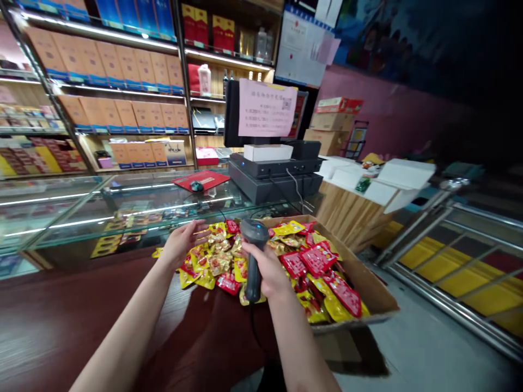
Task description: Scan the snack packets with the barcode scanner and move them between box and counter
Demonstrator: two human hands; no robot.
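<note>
My right hand [272, 270] grips a black handheld barcode scanner [254, 261] by its handle, its head pointing away from me and its cord hanging below. Beside a loose pile of small snack packets [218, 256], wrapped in gold, yellow and red, my left hand [183, 242] is held with its fingers stretched out; nothing shows in it. The pile lies on a dark red-brown tabletop [102, 310]. To the right, an open cardboard box [378, 296] holds many more red and yellow packets [322, 261]. The scanner partly covers the gap between pile and box.
Behind the pile runs a glass display counter [134, 198] bearing a red mouse pad [212, 178], a mouse [196, 186] and a black cash drawer [265, 185] under a monitor [232, 114]. A metal railing [453, 234] stands at the right. Shelves of boxes [118, 65] line the back.
</note>
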